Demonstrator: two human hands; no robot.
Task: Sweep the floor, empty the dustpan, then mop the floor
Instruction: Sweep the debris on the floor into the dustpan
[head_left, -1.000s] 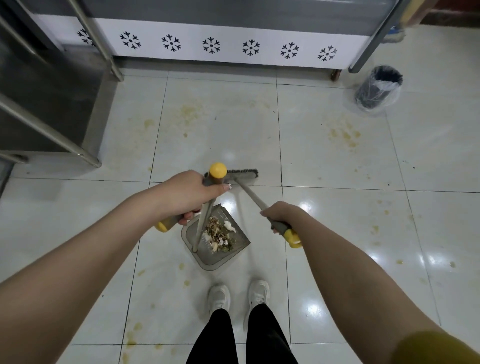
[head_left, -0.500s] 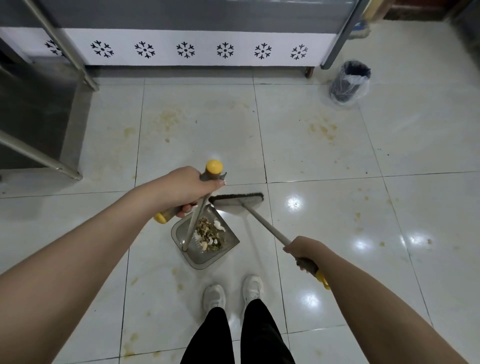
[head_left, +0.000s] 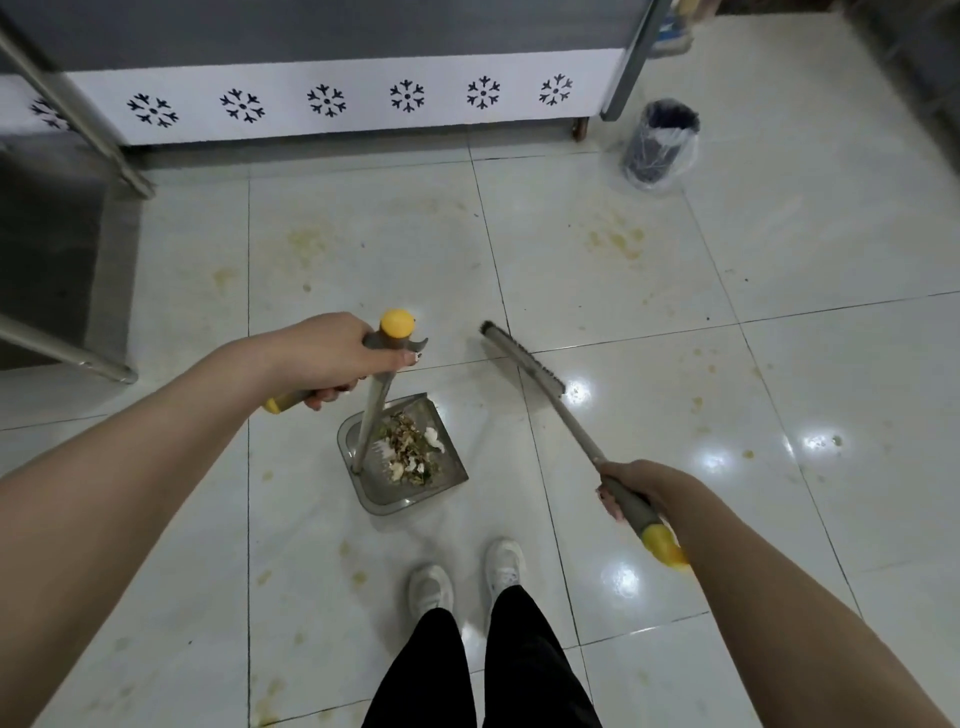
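Note:
A grey dustpan (head_left: 441, 480) stands on the white tiled floor (head_left: 649, 291) in front of my feet, holding a heap of food scraps (head_left: 408, 449). Its upright metal pole (head_left: 375, 402) rises to a yellow-capped handle, and my left hand (head_left: 332, 358) is closed around that handle. My right hand (head_left: 631, 491) grips the grey, yellow-tipped handle of the broom. The broom head (head_left: 522, 358) is to the right of the dustpan, turned diagonally and apart from it.
A bin lined with a clear bag (head_left: 661, 145) stands at the far right by a cabinet leg. A white panel with black snowflake marks (head_left: 332, 98) runs along the back. Metal table legs (head_left: 78, 104) rise at the left. Yellow stains (head_left: 615, 239) dot the tiles.
The broom head has swung away from the dustpan's mouth to the right. My right hand has drawn back and rightward. The left hand still holds the dustpan handle.

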